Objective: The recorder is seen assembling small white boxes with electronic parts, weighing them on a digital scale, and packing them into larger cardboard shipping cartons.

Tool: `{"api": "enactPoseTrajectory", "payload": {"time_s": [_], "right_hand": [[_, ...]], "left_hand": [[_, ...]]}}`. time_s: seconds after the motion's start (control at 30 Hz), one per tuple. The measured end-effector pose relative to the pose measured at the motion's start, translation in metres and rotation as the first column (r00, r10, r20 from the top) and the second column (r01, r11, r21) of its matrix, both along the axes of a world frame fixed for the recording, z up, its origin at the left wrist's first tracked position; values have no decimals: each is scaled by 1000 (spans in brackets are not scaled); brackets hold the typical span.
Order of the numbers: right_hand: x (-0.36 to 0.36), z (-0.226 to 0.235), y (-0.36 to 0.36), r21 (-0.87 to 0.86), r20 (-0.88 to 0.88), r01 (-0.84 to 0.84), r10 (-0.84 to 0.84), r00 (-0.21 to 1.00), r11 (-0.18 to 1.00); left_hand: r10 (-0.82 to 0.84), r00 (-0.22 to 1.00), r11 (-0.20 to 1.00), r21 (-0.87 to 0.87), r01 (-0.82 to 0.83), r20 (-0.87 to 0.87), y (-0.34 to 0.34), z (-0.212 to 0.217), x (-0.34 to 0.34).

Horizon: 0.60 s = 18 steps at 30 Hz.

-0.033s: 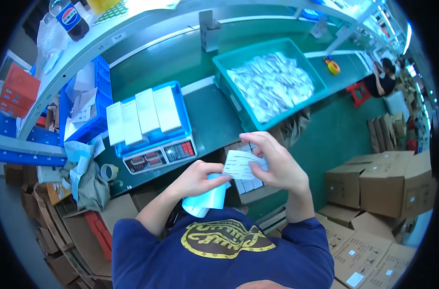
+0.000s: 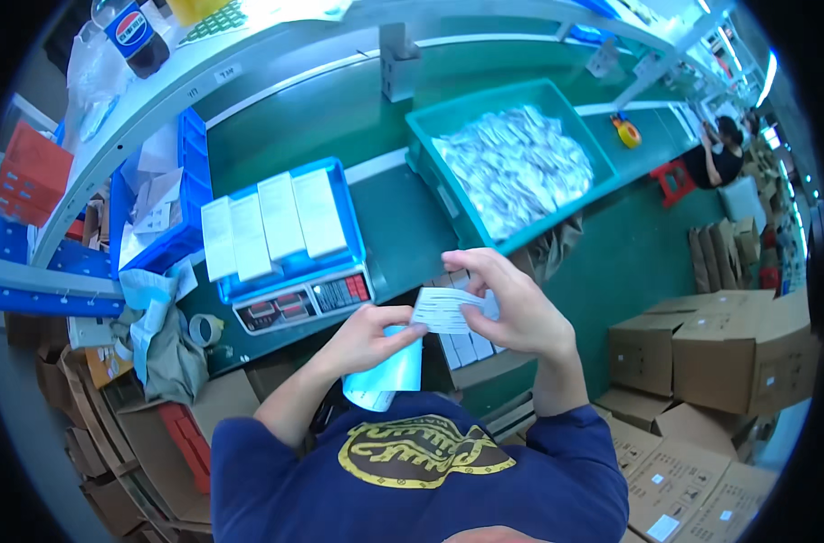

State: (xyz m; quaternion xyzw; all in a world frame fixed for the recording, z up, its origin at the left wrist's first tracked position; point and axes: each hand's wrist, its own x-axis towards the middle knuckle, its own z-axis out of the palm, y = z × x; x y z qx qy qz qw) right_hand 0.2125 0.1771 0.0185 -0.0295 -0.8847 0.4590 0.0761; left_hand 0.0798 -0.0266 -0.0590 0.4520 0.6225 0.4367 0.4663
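Note:
My right hand [image 2: 516,312] pinches a small white printed label [image 2: 443,309] in front of my chest. My left hand [image 2: 366,337] holds a light blue backing sheet [image 2: 389,378] that hangs down, and its fingertips touch the label's left edge. Just under the hands lies a cardboard box with several white packets [image 2: 471,348] in a row. Beyond the hands a teal bin [image 2: 430,127] full of silvery white packets [image 2: 511,167] stands on the green bench.
A weighing scale [image 2: 299,303] carries a blue tray with three white boxes [image 2: 271,222]. A blue crate [image 2: 190,181], a clear tape roll [image 2: 204,328], a yellow tape roll [image 2: 627,134], stacked cartons [image 2: 719,348] and another person [image 2: 724,156] surround the bench.

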Motion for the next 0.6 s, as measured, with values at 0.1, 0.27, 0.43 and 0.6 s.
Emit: {"api": "enactPoseTrajectory", "payload": {"time_s": [0.1,0.27,0.43,0.6], "right_hand": [[-94,-15,20,-154,-11,-232,233,972,961],[-307,-120,147,112,-95,224,-213,972,968],[-497,-242,250,633,-188,558,-593,783,536],[-522,-254,242,467,-201,612,-597,777,639]], "left_hand": [[365,927,931,-6,-366,87,-28,-25,-38],[530,836,847,-131,-515,140,-71,-59,-68],[610,789,792,-97,-603,74,-110,-79,-83],[647,761,759,-134,-638,44,-134,-80,-96]]}}
